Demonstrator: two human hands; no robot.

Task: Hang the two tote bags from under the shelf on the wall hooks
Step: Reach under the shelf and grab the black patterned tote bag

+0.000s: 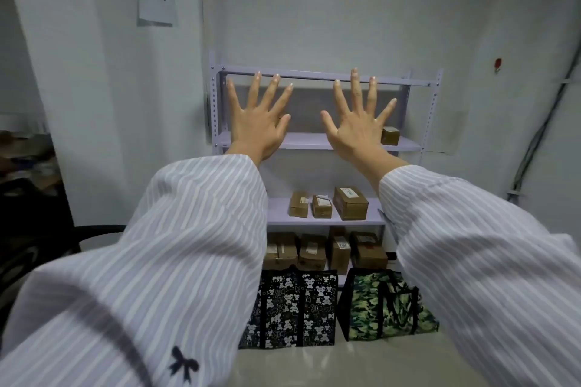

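Note:
Two tote bags stand on the floor at the foot of a lilac metal shelf point(314, 141). The left one is a black bag with white bear prints point(295, 308); the right one is a green camouflage bag point(374, 308) with black handles. Both of my arms are stretched out in front of me in striped sleeves. My left hand point(256, 122) and my right hand point(358, 126) are held up at the height of the upper shelves, palms away, fingers spread wide, holding nothing. No wall hooks are visible in this view.
Several cardboard boxes point(350, 207) sit on the shelf's lower levels, and a small box point(390, 135) on an upper one. A sheet of paper point(156, 1) hangs on the left wall. A dark chair point(94, 232) stands at the left. Cables point(540, 135) run down the right wall.

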